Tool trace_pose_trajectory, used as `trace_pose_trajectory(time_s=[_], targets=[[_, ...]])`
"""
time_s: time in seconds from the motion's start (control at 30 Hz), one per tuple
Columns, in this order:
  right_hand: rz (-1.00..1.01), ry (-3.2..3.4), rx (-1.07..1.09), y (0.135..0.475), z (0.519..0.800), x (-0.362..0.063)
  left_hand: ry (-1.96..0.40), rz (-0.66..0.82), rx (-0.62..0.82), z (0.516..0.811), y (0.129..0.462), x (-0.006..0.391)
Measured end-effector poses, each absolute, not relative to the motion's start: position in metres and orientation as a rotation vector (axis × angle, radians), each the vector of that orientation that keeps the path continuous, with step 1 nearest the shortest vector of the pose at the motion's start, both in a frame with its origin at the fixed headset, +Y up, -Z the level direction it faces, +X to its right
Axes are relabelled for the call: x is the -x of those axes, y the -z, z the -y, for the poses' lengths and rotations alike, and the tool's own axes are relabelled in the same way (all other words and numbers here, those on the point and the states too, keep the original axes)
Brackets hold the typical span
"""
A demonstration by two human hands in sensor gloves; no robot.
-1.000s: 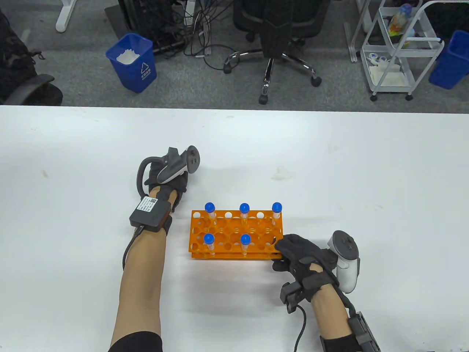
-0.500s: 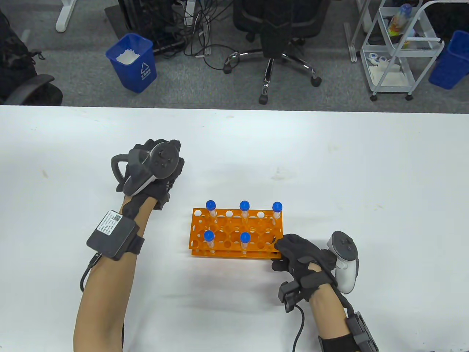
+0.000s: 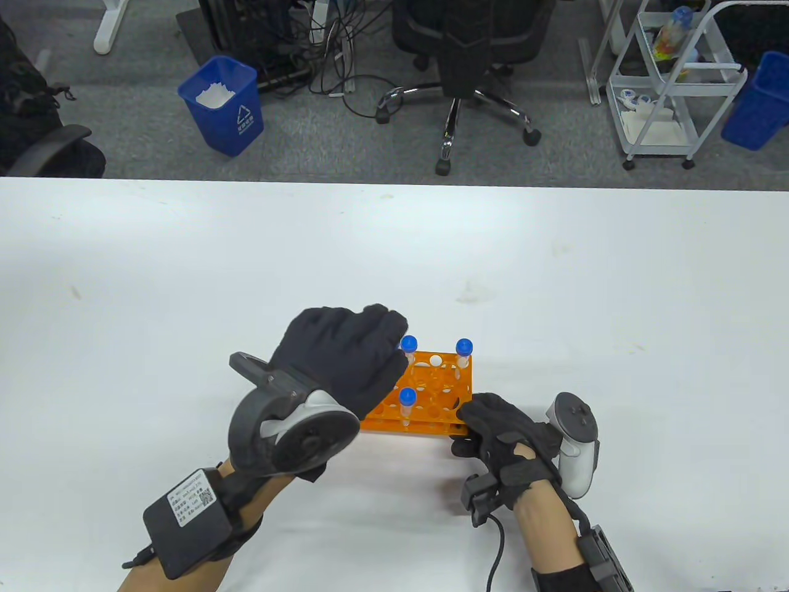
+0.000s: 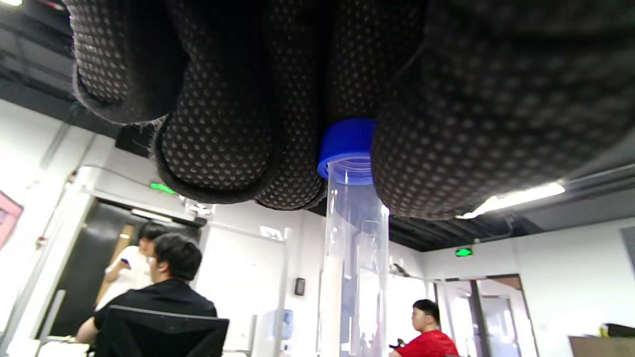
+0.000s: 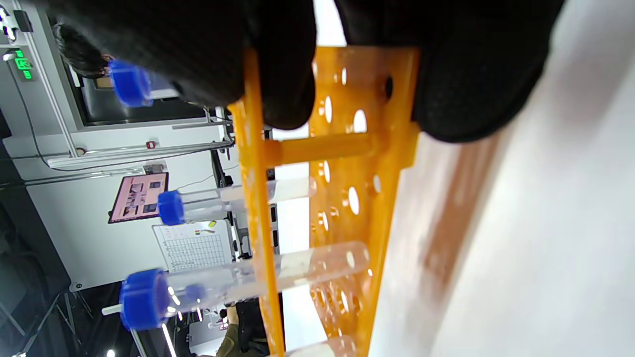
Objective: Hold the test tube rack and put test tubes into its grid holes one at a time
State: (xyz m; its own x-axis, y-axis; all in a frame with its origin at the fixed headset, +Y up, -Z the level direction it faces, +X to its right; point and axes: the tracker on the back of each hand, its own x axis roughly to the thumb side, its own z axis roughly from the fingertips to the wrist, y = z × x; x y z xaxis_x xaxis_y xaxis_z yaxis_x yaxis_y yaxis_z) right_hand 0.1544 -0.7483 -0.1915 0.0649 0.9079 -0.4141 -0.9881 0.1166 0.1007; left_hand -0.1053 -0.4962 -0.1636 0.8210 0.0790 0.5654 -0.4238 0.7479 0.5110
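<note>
The orange test tube rack (image 3: pixel 439 377) stands on the white table (image 3: pixel 555 277). My right hand (image 3: pixel 487 422) grips its near right corner; in the right wrist view its fingers (image 5: pixel 278 59) clamp the rack's end (image 5: pixel 367 148). Three blue-capped tubes show upright in the rack (image 3: pixel 408 343) (image 3: pixel 463 346) (image 3: pixel 407 396). My left hand (image 3: pixel 370 345) hovers palm down over the rack's left half and hides it. In the left wrist view its fingers (image 4: pixel 223 124) pinch the blue cap (image 4: pixel 347 144) of a clear tube (image 4: pixel 354 248). Whether that tube sits in a hole is hidden.
Beyond the table's far edge stand a blue bin (image 3: pixel 222 105), an office chair (image 3: pixel 459 55) and a white cart (image 3: pixel 672 80). Bare table lies to the left, right and behind the rack.
My left hand has swung from the table left of and behind the rack to above the rack's left half, covering two tubes. The rack and my right hand shifted slightly left.
</note>
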Motion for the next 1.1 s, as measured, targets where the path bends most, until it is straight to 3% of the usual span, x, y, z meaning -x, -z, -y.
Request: trace_pose_trajectory(time_s=[0.57,1.1], targets=[[-0.415,-1.439,0.205,0.191,0.748,-0.154,-0.081,0.678,-0.588,0.553,0.147,0.032],[-0.404,-1.431,0.182,0.189,0.746,-0.155,0.147,0.65,-0.561,0.568,0.144,0.016]])
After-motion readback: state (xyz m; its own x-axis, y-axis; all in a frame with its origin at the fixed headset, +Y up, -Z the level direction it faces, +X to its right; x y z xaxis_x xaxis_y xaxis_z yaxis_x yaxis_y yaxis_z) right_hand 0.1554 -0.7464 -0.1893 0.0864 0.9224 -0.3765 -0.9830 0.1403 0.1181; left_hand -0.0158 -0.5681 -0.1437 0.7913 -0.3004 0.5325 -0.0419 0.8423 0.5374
